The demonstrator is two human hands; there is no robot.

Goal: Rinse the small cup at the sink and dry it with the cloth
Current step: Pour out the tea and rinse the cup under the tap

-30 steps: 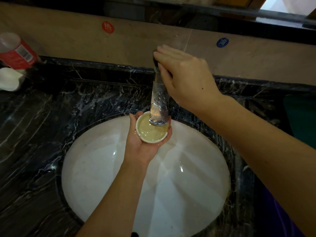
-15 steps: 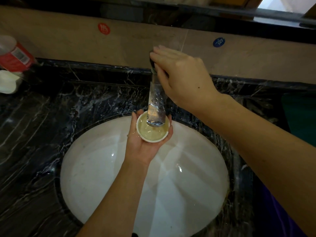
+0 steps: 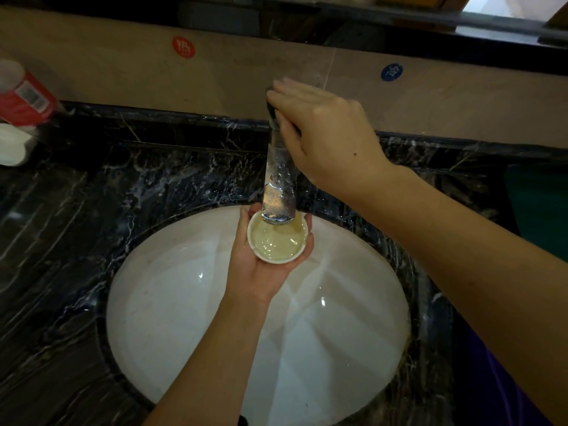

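The small cup [image 3: 277, 239] sits upright, mouth up, cradled in the left hand [image 3: 261, 269] directly under the faucet [image 3: 278, 192] spout, while the right hand [image 3: 322, 133] rests with straight fingers on the handle above.

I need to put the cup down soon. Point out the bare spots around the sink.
Bare counter left of the basin, below the red can. Crowded at the back centre: the faucet, right hand, and left hand holding the cup.
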